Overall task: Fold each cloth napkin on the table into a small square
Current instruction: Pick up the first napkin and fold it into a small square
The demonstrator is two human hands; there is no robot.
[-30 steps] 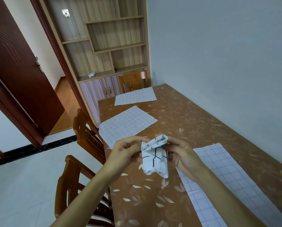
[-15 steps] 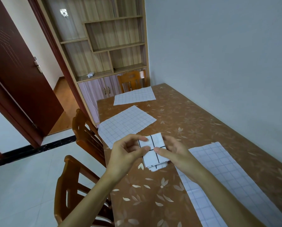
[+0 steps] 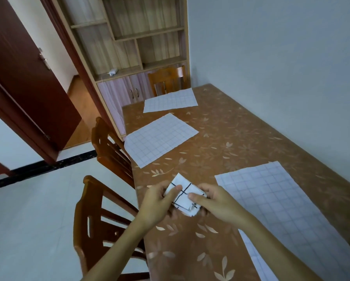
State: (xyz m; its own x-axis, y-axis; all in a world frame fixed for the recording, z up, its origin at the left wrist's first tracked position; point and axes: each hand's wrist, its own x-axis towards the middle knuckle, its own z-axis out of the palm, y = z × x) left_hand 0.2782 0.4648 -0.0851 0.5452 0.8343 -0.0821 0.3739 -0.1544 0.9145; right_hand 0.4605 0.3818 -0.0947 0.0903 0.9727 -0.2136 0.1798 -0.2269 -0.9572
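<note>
Folded napkin (image 3: pixel 183 202) between left fingers (image 3: pixel 173 190), right fingers (image 3: pixel 198 197)

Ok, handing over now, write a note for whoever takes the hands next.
Left hand pinches the folded napkin on its left side. Right hand pinches its right side.
It is a small layered packet at the left edge of the table; lower layers are not flush.
Done: this one, nearly.
To do: tidy it, set it down, then fold the flat near-right napkin, middle napkin, far napkin.
</note>
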